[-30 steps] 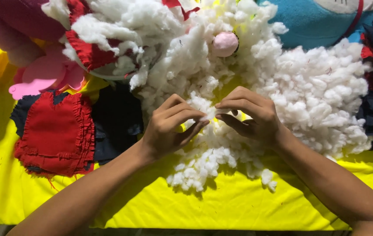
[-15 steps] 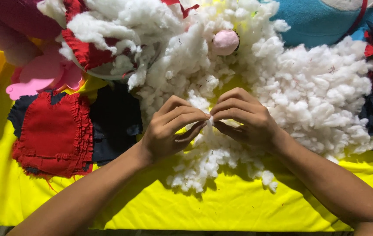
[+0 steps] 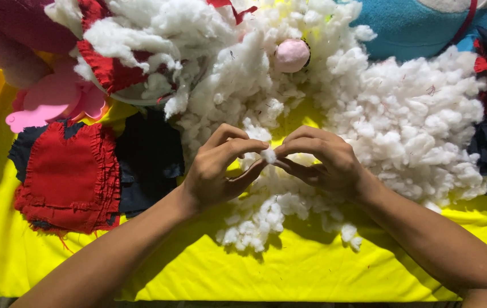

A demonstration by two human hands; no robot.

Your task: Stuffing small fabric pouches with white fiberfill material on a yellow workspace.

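Here the fingertips of both hands meet on one small tuft of white stuffing. The left hand pinches it from its side with thumb and forefinger closed narrowly, and the right hand pinches it from the other side in the same way, the remaining fingers curled loosely under. The tuft is held a little above the yellow cloth, directly over a low scatter of loose white clumps that lies between the two wrists.

Further out, a much larger pile of white stuffing spreads behind and to the right of the hands, and a small pink ball sits on top of it. To the left lies a red frilled fabric piece on dark navy cloth, with a pink foam shape above it and a blue plush thing at the upper edge.

As a judgement, the pulling-apart of stuffing seems only partly done: the loosened clumps near the hands are few, while the large pile behind looks mostly untouched.
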